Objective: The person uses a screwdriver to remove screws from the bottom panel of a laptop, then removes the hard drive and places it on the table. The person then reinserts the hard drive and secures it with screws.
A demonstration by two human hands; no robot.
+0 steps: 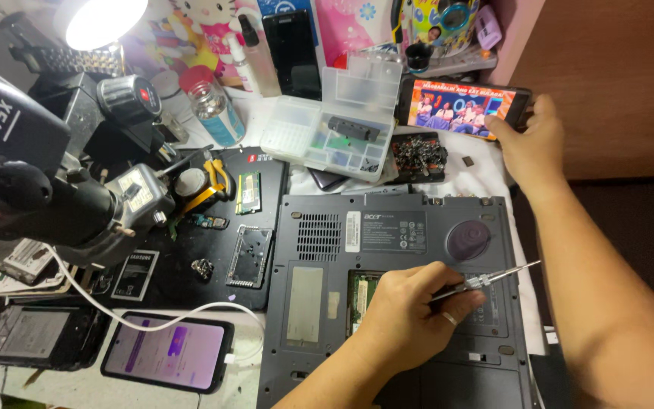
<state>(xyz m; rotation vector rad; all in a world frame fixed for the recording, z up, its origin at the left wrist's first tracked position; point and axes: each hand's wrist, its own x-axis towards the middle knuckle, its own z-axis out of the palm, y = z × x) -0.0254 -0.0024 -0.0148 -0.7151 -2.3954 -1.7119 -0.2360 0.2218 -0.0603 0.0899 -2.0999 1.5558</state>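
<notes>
A grey laptop [403,227] lies upside down, with an open slot in its underside [359,291]. My left hand [410,318] rests over that slot, wears a ring, and grips a thin metal screwdriver [493,276] whose tip points right. My right hand [527,148] reaches to the far right and holds the end of a phone [456,106] lying on its side with a bright video on its screen.
A clear plastic parts box [342,113] and a small tray of screws [418,155] sit behind the laptop. A black mat [213,235] on the left holds a memory module, covers and small parts. A microscope [47,182], a lamp, a bottle and a lit phone [168,352] with a white cable stand at the left.
</notes>
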